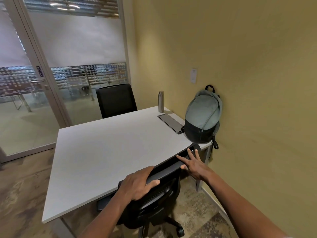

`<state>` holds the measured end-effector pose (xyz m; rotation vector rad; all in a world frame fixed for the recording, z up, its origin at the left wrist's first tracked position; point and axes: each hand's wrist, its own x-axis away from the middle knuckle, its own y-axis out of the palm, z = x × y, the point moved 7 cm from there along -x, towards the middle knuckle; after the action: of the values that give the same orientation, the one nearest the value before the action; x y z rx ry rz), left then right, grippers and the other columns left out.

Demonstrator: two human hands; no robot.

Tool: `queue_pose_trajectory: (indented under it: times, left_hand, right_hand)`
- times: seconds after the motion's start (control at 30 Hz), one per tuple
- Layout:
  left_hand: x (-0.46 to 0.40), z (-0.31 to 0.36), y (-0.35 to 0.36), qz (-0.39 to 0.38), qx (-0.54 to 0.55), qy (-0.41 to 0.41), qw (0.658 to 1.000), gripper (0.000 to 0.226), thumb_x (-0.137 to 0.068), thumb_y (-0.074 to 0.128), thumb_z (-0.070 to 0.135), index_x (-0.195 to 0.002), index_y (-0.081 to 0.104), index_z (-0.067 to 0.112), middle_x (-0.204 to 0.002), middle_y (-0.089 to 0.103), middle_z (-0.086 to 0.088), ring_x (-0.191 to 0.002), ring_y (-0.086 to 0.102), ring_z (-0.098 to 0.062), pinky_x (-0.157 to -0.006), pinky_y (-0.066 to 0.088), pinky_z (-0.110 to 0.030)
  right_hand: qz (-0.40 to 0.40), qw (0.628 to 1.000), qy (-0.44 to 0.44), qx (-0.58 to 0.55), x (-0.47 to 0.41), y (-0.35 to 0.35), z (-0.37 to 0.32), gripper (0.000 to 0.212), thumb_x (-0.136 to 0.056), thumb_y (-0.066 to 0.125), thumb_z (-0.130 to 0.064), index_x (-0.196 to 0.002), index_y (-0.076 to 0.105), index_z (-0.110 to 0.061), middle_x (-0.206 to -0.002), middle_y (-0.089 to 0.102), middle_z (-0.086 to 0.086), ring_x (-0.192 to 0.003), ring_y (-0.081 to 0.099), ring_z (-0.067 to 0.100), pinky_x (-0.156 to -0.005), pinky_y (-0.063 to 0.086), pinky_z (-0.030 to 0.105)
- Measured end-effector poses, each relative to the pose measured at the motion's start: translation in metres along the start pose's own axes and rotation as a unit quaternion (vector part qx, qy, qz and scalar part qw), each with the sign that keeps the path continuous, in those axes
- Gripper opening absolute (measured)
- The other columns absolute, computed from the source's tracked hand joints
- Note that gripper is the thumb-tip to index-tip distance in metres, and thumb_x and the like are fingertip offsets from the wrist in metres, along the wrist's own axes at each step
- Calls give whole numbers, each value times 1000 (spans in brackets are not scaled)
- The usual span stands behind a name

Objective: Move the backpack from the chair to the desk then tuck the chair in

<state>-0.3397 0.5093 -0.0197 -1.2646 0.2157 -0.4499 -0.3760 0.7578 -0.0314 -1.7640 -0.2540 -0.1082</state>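
Gripping the top edge of the black office chair (154,191), the left hand (139,183) is seen palm down, its fingers (147,170) curled over the far side of the backrest and the thumb pressed along the near side. The left forearm is stretched up from the lower edge of the view. The right hand (193,166) is held open farther along the same backrest, with its fingers spread and extended; the fingertips are laid on or just above the chair's top edge (contact cannot be told for certain), and nothing is enclosed by them. The right arm is reached in from the lower right corner, nearly straight.

The chair is set against the near edge of the white table (106,152), with its backrest at the table's rim, its seat largely under the tabletop and its wheeled base visible on the floor below. The grey-green and black backpack (203,117) is stood upright on the table's far right corner, leaned against the yellow wall (240,57). Just beside it a flat grey cable-box lid (170,122) is set into the tabletop, and a steel bottle (161,101) is stood beyond that. A second black chair (116,100) is placed at the table's far side, before a glass door (34,83).
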Motion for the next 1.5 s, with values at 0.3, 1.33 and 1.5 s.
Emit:
queue_pose_trajectory:
  times: [0.3,1.33,1.5]
  left_hand:
    - [-13,-14,-18,13,11,-9,1000,64,-92,36,69,-148,27,40,-149,46,11,-132,48,-18,-103,41,-36]
    - [-33,-73,-25,13,-2,-3,1000,76,-84,30,82,-149,23,43,-151,41,14,-135,44,-15,-106,40,-38]
    - [-18,-92,-29,4,44,2,999,80,-90,25,74,-156,13,30,-165,13,5,-152,9,-12,-122,15,-38]
  right_hand:
    - [22,1000,-5,-1,-28,-5,-10,55,-104,31,-38,-153,5,-43,-161,-16,16,-142,-22,45,-116,10,57]
    - [69,997,26,18,-38,-2,-45,62,-101,24,-54,-154,1,-33,-161,-11,16,-148,-13,33,-119,3,51]
    - [147,987,61,4,-4,-12,-60,71,-99,18,-57,-154,-4,-17,-161,-12,13,-148,-12,27,-120,2,46]
